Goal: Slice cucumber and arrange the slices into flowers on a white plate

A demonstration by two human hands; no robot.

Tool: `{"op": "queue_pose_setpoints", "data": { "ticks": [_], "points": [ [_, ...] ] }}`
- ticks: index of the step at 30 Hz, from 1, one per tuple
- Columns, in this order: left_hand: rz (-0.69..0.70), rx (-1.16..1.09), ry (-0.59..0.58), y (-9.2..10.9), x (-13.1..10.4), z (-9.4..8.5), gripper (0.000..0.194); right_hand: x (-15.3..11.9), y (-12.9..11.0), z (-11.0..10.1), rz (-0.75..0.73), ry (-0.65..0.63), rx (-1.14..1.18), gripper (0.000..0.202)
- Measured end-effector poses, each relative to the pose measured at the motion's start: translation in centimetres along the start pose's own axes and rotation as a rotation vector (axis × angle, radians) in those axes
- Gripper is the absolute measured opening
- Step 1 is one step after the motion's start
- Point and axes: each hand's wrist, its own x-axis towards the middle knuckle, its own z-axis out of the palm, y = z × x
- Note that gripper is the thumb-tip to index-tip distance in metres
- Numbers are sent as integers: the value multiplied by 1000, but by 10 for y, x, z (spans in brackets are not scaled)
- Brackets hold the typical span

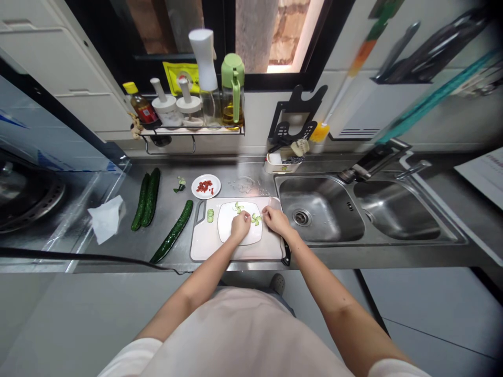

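A white square plate [228,224] rests on a pale cutting board [204,243], with green cucumber pieces [238,208] near its far edge and more pieces [256,219] at its right. My left hand [241,225] is over the plate's middle, fingers pressed together; what they hold, if anything, is too small to make out. Beside the plate's right edge, my right hand [275,219] has its fingertips pinched next to the right-hand pieces, and their contents cannot be made out. Cucumber slices [210,215] lie on the board left of the plate. A black-handled knife [287,254] sits at the board's right edge.
A small plate of red pieces [206,186] stands behind the board. Whole cucumbers [173,230] [150,196] and a white tissue [106,219] lie to the left. The double sink [322,204] is at right. A condiment shelf [192,131] hangs behind.
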Motion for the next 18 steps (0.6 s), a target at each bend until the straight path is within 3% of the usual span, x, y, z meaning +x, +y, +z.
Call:
{"op": "queue_pose_setpoints", "data": {
  "ticks": [18],
  "points": [
    [-14, -310, 109, -18, -28, -12, 19, -1, -3, 3, -6, -55, 29, 27]
  ]
}}
